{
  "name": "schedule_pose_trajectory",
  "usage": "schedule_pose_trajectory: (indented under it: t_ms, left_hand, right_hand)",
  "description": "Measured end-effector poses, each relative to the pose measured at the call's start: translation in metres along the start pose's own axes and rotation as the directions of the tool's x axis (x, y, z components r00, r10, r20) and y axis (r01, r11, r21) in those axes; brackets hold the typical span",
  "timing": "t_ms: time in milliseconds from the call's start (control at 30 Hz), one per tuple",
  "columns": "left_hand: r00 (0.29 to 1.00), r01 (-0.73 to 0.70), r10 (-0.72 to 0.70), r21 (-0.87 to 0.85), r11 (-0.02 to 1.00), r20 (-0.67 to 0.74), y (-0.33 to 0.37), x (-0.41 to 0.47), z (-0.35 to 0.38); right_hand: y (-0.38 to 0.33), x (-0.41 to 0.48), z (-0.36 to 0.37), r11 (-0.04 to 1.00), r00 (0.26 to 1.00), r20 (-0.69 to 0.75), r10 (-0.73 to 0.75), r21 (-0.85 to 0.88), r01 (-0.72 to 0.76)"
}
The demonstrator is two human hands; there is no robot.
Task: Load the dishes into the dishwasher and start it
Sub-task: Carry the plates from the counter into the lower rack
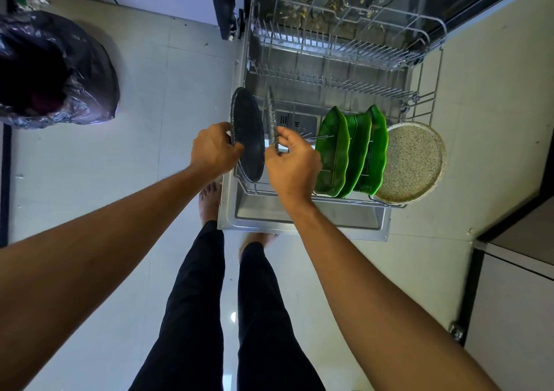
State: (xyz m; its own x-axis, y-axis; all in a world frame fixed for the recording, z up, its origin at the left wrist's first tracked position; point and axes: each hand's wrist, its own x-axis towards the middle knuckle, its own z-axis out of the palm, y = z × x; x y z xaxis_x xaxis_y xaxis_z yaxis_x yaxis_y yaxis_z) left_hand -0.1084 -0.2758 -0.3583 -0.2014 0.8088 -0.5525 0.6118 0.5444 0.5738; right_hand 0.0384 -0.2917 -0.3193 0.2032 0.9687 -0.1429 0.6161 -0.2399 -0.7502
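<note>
The dishwasher's lower rack (431, 97) is pulled out over the open door (299, 220). My left hand (214, 149) grips the rim of a dark speckled plate (248, 136) standing on edge at the rack's left end. Just to its right, my right hand (292, 163) pinches a second dark plate (272, 118), seen edge-on. Three green leaf-shaped plates (350, 154) stand upright in the rack's front row. A beige speckled plate (412, 163) leans at the right end.
The upper rack (344, 25) is pulled out behind, above a tub floor strewn with food scraps. A bin lined with a black bag (54, 70) stands on the floor at left. A cabinet (515, 285) is at right. My bare feet stand by the door's front edge.
</note>
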Motion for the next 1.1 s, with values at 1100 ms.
schedule_pose_trajectory:
  t_ms: [1100]
  left_hand:
    - [0.995,0.002,0.003,-0.050,0.999,0.099,-0.004,-0.001,-0.008]
  right_hand:
    - [0.014,0.037,0.045,0.944,0.954,0.275,0.120,-0.330,-0.024]
